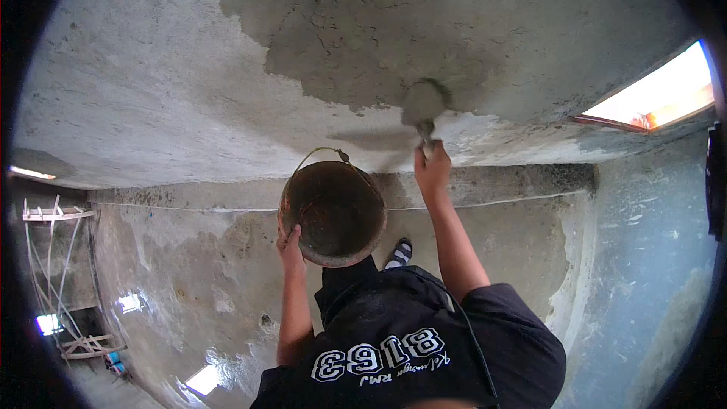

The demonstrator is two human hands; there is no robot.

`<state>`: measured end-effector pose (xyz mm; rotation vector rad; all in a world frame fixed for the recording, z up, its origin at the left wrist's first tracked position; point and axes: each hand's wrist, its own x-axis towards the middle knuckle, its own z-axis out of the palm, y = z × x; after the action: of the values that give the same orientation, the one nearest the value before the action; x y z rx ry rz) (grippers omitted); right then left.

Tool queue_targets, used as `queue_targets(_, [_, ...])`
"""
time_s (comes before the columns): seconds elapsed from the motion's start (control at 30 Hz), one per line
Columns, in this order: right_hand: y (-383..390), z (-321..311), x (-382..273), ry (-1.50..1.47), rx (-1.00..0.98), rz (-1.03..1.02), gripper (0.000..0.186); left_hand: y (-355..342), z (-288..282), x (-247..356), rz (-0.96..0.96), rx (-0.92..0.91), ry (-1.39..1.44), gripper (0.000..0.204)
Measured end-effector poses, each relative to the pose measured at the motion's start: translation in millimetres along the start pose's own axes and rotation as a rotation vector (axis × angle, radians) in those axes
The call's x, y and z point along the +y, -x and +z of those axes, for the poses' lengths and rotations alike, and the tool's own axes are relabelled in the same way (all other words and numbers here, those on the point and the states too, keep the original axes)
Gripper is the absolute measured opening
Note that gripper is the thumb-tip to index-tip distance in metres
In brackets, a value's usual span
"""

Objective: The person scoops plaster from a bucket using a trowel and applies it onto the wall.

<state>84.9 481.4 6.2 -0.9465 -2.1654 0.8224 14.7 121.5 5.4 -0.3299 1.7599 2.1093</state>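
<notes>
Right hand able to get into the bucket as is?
Probably yes: the bucket is open on top, the left hand holds its left side, and nothing visible blocks the right hand, though it holds a trowel.

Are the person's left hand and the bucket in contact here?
Touching. The head view shows the left hand gripping the left side of the bucket, with the thumb over its rim.
</notes>
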Motion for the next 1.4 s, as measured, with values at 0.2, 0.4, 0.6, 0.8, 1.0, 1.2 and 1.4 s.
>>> queue_targets(0.2, [5,13,-20,0.174,-0.210,0.007,0.036,-5,11,7,0.065,-0.080,-0.041,0.062])
queue_targets(0.4, [41,-13,-13,0.240,-0.345,0.013,0.033,-6,16,6,0.099,-0.108,-0.023,0.064])
queue_targets(0.6, [-14,-21,-11,0.153,-0.018,0.017,0.034,1,15,8,0.127,-0.125,-0.049,0.063])
queue_targets(0.8, [32,-13,20,0.309,-0.118,0.206,0.031,8,19,13,0.054,-0.101,-0.019,0.063])
queue_targets(1.0, [45,-28,8,0.194,-0.061,0.249,0.030,10,14,2,0.112,0.014,0.034,0.044])
queue_targets(1.2, [-18,-11,-27,0.183,-0.066,0.005,0.031,8,8,-2,0.026,-0.102,-0.001,0.062])
queue_targets(1.4, [31,-1,14,0.396,-0.331,0.054,0.032,17,23,0,0.067,-0.056,0.039,0.049])
